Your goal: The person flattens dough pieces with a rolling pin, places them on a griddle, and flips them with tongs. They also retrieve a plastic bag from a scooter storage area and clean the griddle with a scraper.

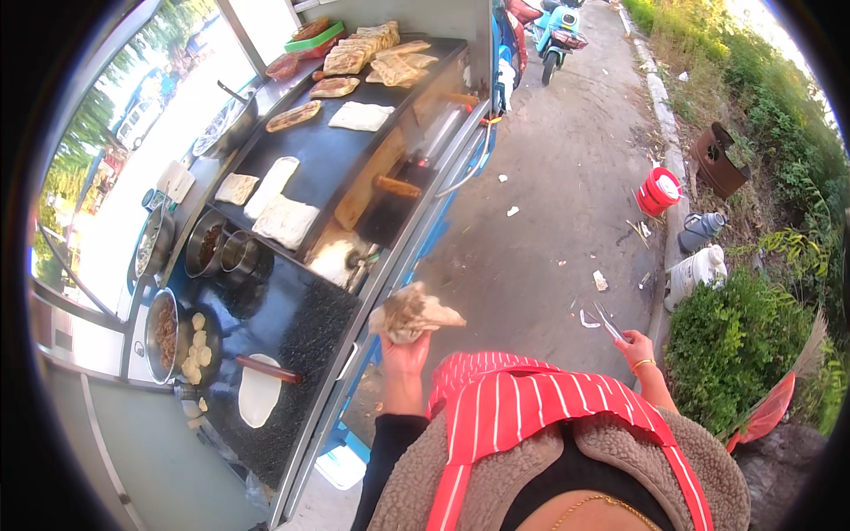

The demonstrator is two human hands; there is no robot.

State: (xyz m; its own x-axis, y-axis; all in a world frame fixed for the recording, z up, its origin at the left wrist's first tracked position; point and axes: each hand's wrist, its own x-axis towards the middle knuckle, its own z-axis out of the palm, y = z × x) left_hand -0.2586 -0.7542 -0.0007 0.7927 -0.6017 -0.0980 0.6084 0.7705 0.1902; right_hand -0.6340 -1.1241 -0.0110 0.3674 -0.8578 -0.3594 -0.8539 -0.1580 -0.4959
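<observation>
My left hand (pixel 404 358) grips a crumpled, brown-stained cloth (pixel 415 312) beside the metal edge of a food stall. Out to the right, over the pavement, my right hand (pixel 639 352) holds metal tongs (pixel 607 321), tips pointing away from me. On the black speckled counter a wooden rolling pin (pixel 269 368) lies across a rolled-out sheet of dough (pixel 257 401). Several dough balls (pixel 198 350) sit near a steel bowl of brown filling (pixel 163 337). Pale flatbreads (pixel 287 222) rest on the black griddle (pixel 315 156), with browned flatbreads (pixel 362 50) stacked at its far end.
Steel bowls (pixel 154 242) and a filling pot (pixel 204 244) line the stall's left side. Below the griddle is a wooden-handled drawer (pixel 397 186). A red bucket (pixel 659 191), a grey flask (pixel 700 230) and a white jug (pixel 696 273) stand along the kerb. A blue scooter (pixel 558 33) is parked ahead.
</observation>
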